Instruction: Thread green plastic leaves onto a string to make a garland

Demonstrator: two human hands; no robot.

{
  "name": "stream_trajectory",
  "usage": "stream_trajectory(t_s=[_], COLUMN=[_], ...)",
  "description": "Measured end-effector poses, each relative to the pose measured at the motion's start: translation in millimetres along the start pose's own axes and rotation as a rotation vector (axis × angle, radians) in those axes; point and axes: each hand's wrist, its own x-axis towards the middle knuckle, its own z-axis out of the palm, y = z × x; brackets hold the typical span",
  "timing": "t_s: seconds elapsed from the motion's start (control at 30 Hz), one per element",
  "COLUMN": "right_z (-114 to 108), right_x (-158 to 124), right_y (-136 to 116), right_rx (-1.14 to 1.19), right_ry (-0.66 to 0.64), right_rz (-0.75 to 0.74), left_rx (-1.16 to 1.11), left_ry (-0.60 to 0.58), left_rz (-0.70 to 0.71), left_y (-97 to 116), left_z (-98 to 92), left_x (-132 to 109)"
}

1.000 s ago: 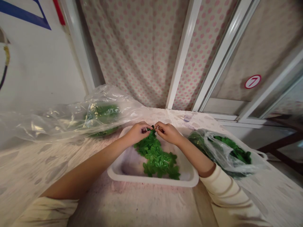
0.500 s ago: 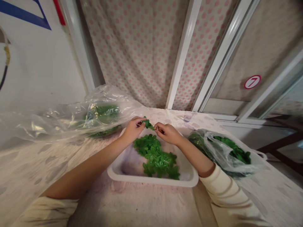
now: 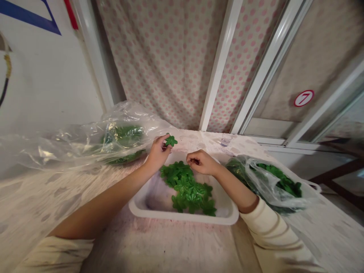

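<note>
Between the thumb and fingers of my left hand [image 3: 159,151] is a small green artificial leaf [image 3: 171,140], lobed like a flower, held above the far left edge of a white tray [image 3: 182,217]. My right hand [image 3: 201,162] hovers over the tray's far right part, its fingers curled and pinched together. Whatever those fingers hold, if anything, is too small or hidden to make out. Below both hands, a heap of green artificial leaves [image 3: 189,189] lies in the tray, mostly toward its middle and right.
On the left, a large clear plastic bag [image 3: 125,132] with green pieces inside lies on the patterned tabletop [image 3: 45,204]. To the right sits another plastic bag [image 3: 273,185], its mouth showing dark green leaves. Behind the table hang dotted curtains [image 3: 167,64] beside white frames.
My hands have moved apart. The left one has gone up and left with the leaf, which now faces the camera; my right hand has let go of the leaf's edge.
</note>
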Motion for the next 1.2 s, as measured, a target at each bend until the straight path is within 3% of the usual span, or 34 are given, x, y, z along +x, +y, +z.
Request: stream_trajectory(t_s=[0.23,0.4,0.7,1.2], right_z=[0,2,3,2], right_x=[1,1,2,2], right_y=[2,5,7,8], right_rx=[-0.079,-0.118,-0.138,-0.119], right_ry=[0.16,0.126,0.096,0.084], right_rz=[0.11,0.147,0.166,0.167], left_rx=[0.009,0.014,0.116,0.076], left_ry=[-0.187,-0.311,-0.342,-0.406], left_rz=[0.0,0.041,0.109,0.093], left_y=[14,20,25,24], left_z=[-0.3,-1.5,-2.0,-1.8], left_x=[-5,-8,-8,-9])
